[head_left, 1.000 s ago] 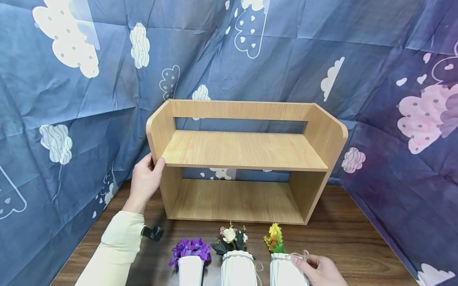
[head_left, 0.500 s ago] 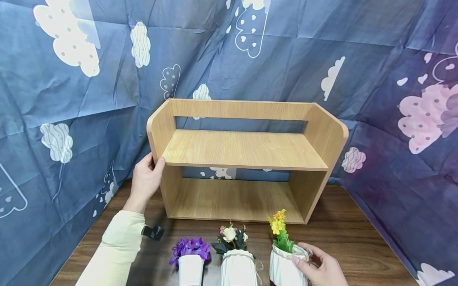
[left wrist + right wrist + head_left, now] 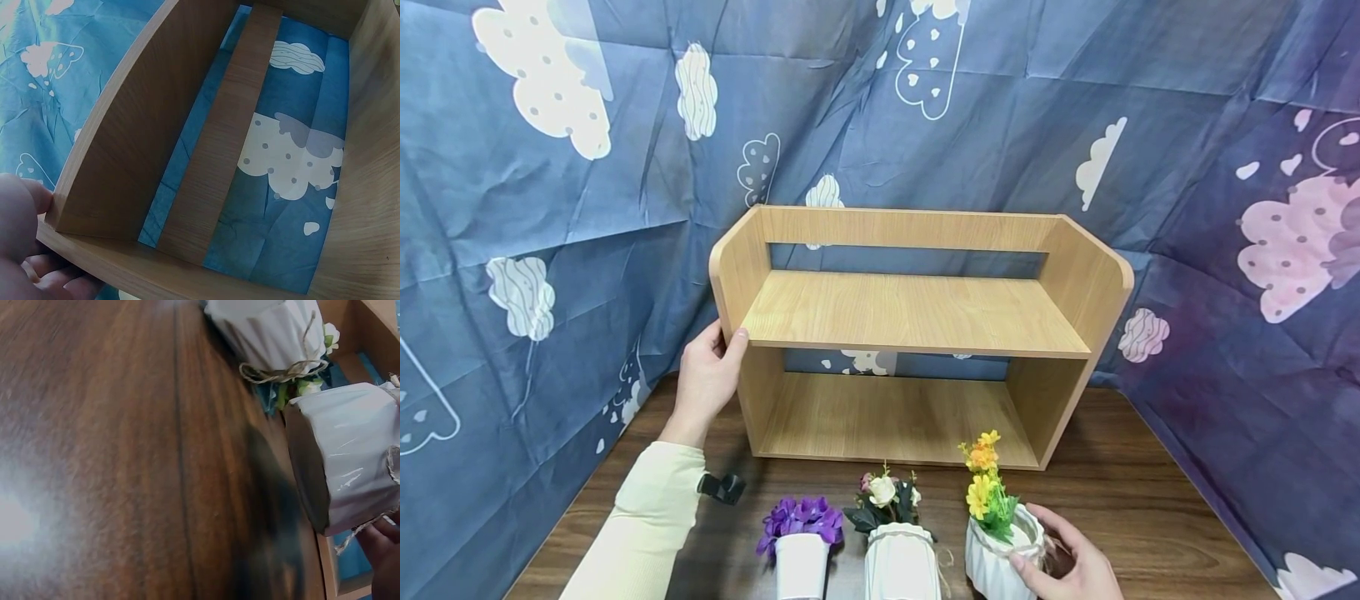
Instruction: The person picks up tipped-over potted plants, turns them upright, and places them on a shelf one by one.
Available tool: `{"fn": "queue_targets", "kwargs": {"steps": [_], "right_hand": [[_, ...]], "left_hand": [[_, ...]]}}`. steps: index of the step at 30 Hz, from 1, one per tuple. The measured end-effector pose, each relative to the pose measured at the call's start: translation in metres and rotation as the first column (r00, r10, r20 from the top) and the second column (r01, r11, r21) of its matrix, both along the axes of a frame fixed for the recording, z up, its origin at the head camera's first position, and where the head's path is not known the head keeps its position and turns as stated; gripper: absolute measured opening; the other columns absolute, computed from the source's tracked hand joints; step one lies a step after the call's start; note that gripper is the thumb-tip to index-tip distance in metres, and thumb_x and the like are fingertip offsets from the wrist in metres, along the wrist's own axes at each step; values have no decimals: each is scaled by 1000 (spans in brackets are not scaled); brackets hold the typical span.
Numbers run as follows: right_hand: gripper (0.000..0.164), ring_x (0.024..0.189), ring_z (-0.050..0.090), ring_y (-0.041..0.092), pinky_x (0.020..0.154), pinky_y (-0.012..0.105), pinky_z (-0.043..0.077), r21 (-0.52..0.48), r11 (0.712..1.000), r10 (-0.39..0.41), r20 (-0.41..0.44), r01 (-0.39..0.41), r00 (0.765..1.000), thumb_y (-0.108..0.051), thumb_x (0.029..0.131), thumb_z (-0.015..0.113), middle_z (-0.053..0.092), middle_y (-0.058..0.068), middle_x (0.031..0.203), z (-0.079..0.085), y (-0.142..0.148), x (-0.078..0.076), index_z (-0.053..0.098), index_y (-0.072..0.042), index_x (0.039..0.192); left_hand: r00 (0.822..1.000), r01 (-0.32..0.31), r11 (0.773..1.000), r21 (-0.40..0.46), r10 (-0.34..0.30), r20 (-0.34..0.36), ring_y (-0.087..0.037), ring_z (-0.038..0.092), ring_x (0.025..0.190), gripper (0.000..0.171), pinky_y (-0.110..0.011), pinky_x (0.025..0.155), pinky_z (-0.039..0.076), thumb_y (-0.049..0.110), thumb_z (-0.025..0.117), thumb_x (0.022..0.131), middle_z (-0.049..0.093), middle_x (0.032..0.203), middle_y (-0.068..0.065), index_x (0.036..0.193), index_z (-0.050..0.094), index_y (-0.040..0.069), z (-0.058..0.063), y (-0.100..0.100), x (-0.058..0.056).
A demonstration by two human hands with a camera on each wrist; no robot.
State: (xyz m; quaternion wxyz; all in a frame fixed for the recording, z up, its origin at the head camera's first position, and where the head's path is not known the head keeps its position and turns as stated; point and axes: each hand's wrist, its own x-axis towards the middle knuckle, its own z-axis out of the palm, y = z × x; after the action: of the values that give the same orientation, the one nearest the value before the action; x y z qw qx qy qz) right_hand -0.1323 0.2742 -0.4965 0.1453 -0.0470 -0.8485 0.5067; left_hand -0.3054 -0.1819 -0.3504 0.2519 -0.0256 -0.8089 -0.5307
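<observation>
My left hand (image 3: 706,379) grips the left side panel of a two-tier wooden shelf (image 3: 917,312), thumb on the edge near the middle board. The left wrist view shows that thumb against the panel's front edge (image 3: 59,212), the other fingers below. At lower right my right hand (image 3: 1075,558) holds a white flower pot (image 3: 996,562) by its rim, thumb in front. Yellow and orange flowers (image 3: 981,492) stand up from it, leaning a little left. Twine circles its neck. In the right wrist view the pot's brown underside (image 3: 309,469) shows above the tabletop.
Left of the held pot, a white pot (image 3: 901,567) with cream roses lies with its flowers toward the shelf. Further left is a white pot (image 3: 801,567) with purple flowers. A dark wooden table (image 3: 1150,500) is under everything, with blue cloud-print cloth (image 3: 625,275) behind.
My right hand has tipped the pot with yellow flowers toward upright, so its flowers rise and its opening shows. My left hand keeps its hold on the shelf.
</observation>
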Motion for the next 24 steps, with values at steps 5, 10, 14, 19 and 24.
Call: {"fn": "queue_targets", "kwargs": {"steps": [5,10,14,19,24], "right_hand": [[66,93,70,-3,74,22,61,-53,998,33,-8,-34,999,1,76,93,74,-11,108,-5,0,0,67,1,137],[67,97,70,-5,76,20,60,-67,994,80,-54,-84,995,8,76,90,72,-20,109,-12,3,-1,65,6,137],[67,103,68,-7,82,14,56,-53,991,119,-79,-124,990,9,77,89,71,-26,113,-18,9,-2,62,6,139],[70,111,63,-12,89,7,50,-30,983,174,-112,-179,978,10,78,88,67,-33,121,-26,16,-1,59,9,141],[73,115,61,-14,90,6,50,-37,974,217,-126,-224,968,13,78,87,63,-37,125,-31,18,0,54,12,144]], "left_hand": [[1000,0,1000,2,0,4,-32,66,132,49,-51,109,53,23,57,110,65,148,-25,153,58,1,0,0,0],[1000,10,1000,15,-10,5,-33,65,133,49,-52,110,53,23,57,110,64,149,-25,154,57,0,0,1,0],[1000,11,1000,23,-12,4,-33,64,134,49,-52,111,52,23,57,110,64,150,-25,154,56,0,-1,1,0],[1000,10,1000,26,-10,2,-33,64,134,50,-52,111,52,23,57,110,63,150,-25,154,56,-1,-1,1,1],[1000,12,1000,28,-12,-1,-33,64,134,50,-53,111,52,23,57,110,63,150,-26,154,56,-1,-2,1,0]]}}
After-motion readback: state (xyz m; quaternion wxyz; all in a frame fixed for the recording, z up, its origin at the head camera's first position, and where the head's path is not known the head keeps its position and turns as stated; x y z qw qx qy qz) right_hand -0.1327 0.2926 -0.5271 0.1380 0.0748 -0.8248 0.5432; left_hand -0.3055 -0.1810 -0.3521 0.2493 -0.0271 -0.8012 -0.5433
